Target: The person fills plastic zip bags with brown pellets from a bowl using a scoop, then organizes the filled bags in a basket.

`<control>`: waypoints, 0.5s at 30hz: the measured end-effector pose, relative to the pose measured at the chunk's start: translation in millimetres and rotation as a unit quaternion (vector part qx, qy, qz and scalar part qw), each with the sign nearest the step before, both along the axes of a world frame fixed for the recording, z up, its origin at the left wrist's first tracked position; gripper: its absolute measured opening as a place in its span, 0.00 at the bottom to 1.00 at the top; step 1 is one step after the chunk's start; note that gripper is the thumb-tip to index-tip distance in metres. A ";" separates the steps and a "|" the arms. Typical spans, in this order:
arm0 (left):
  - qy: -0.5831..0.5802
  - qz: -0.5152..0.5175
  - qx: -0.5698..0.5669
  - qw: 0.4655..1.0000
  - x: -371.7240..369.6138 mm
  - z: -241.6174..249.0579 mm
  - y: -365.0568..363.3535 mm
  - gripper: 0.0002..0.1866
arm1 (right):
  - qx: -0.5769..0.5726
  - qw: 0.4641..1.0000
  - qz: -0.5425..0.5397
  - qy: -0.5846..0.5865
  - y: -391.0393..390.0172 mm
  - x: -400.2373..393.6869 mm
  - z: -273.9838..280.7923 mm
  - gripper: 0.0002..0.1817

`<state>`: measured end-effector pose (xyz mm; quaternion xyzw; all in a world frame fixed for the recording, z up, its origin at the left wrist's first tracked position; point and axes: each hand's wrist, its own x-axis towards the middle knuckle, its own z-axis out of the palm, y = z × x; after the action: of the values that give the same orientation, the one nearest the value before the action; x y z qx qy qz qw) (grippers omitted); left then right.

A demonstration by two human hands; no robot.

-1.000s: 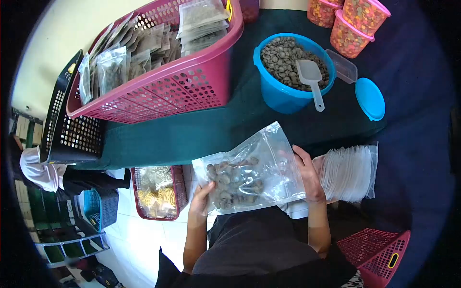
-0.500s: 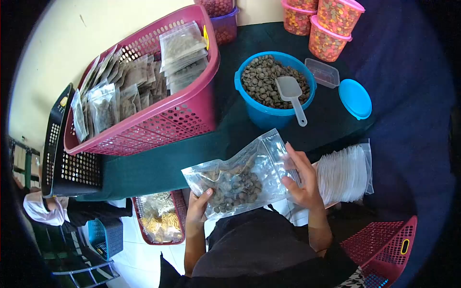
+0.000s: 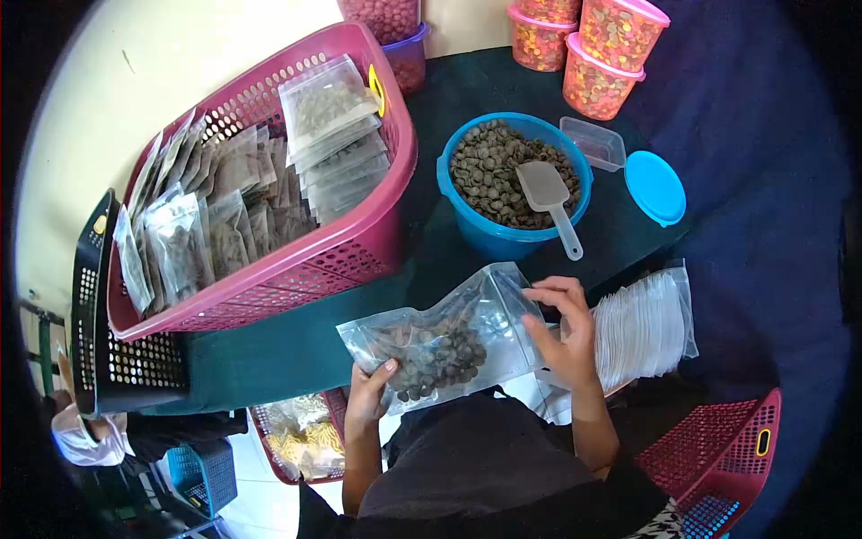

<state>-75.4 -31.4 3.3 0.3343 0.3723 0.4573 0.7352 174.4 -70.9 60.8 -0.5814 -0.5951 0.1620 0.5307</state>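
A: Grip state?
B: Clear bag [image 3: 496, 334] lies between grips: left grip [image 3: 370, 391] pinches its corner; right grip [image 3: 557, 328] parted at the zip [image 3: 512, 310], contact unclear.
A: Risk?
B: If unsealed, tipping toward the right grip could spill its brown discs [image 3: 440, 361].
A: Containers?
B: Beyond both grips, blue tub [image 3: 485, 235]: more discs [image 3: 489, 171], scoop [image 3: 543, 187]; beyond left grip, pink basket [image 3: 341, 260]: filled bags [image 3: 332, 117]

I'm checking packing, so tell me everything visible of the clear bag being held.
The clear bag looks like glossy, creased plastic, with a line, perhaps a zip, across its right end. Dark, roundish pieces partly fill it. It slants near the torso; the left grip holds its lower left edge, the right grip is at the lined end.
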 end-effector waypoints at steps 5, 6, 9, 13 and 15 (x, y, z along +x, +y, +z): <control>0.002 -0.038 0.018 0.999 -7.0 -5.1 15.8 0.19 | -0.133 0.978 -0.041 0.154 10.1 0.9 -9.2 0.07; 0.009 -0.046 0.023 0.999 -8.7 -5.4 19.3 0.18 | -0.176 0.975 -0.033 0.130 12.0 3.0 -8.5 0.06; 0.004 -0.038 0.007 0.999 -14.5 -9.9 28.2 0.17 | -0.235 0.969 0.010 0.078 13.4 2.8 7.0 0.07; -0.013 -0.034 0.002 0.999 -17.8 -11.9 40.0 0.16 | -0.255 0.961 0.087 0.063 16.4 2.2 7.7 0.07; -0.020 -0.024 -0.013 0.999 -18.0 -9.6 46.1 0.17 | -0.249 0.960 0.100 0.080 19.5 -1.4 8.8 0.06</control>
<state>-93.4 14.7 -6.3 0.3243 0.3548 0.4412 0.7578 173.0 -51.4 69.6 -0.6179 -0.5464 0.4034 0.3962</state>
